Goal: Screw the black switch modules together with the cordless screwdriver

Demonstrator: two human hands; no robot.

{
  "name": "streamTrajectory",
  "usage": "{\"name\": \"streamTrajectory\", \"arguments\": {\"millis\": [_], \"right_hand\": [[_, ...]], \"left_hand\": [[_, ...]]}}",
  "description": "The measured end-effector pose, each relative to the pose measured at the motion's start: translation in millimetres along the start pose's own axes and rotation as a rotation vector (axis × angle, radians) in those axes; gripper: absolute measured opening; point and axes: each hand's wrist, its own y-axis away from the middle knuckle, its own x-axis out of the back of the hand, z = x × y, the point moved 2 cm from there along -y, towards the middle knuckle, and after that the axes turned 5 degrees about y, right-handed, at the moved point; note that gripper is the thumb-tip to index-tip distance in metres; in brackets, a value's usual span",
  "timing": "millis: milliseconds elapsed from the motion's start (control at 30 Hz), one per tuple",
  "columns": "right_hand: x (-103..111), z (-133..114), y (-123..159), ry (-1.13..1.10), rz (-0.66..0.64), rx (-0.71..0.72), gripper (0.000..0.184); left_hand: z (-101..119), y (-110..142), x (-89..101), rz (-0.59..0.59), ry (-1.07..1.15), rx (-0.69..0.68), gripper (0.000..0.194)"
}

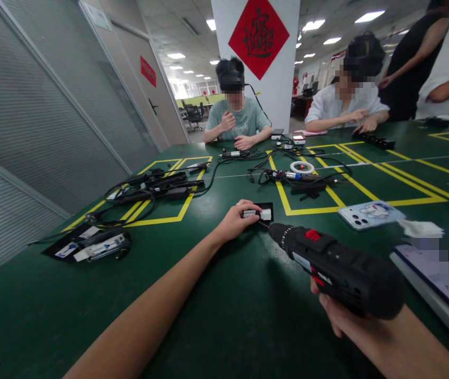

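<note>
Head camera: the right hand point(337, 310) wraps the grip of a power drill point(327, 263), one finger up by its red trigger, while the left hand point(242, 216) pinches a small pale block point(266, 214) between thumb and fingers. That block sits on a flat black pad point(268, 205), just off the drill's nose. Whether the thin bit point(264, 225) touches it, I cannot tell.

For clean work, the bit should line up straight with whatever it meets; the drill's slant here looks worth checking. Fingertips are best kept out of the bit's path, the block pressed firmly against twisting, and the trigger squeezed gently.

The drill is matte black plastic, barrel-shaped, narrowing to a collar ringed with white numerals. The block looks smooth and boxy. Beneath the drill, the green counter point(129, 305) has a faint sheen. Beyond the drill, toward its right, lie a phone point(372, 215) in a glossy, round-cornered patterned case and a soft, crumpled white tissue point(421, 228).
</note>
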Motion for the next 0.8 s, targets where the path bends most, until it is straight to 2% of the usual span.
{"name": "streamTrajectory", "arguments": {"millis": [100,267,467,800], "right_hand": [[-1.8,-0.9,0.0,-0.020,-0.011,-0.017,0.017],[-0.3,-1.5,-2.1,-0.064,-0.044,-0.023,0.010],[1.0,-5.1,-3.1,-0.091,-0.070,-0.028,0.015],[2.3,4.6,-1.2,-0.013,0.006,-0.029,0.008]], "left_hand": [[-0.3,0.0,0.5,-0.004,0.003,-0.003,0.026],[-0.8,-0.1,0.6,-0.003,0.002,-0.007,0.026],[-2.0,-0.3,0.4,-0.002,0.002,-0.019,0.026],[1.1,-0.4,0.5,-0.002,-0.006,-0.003,0.025]]}}
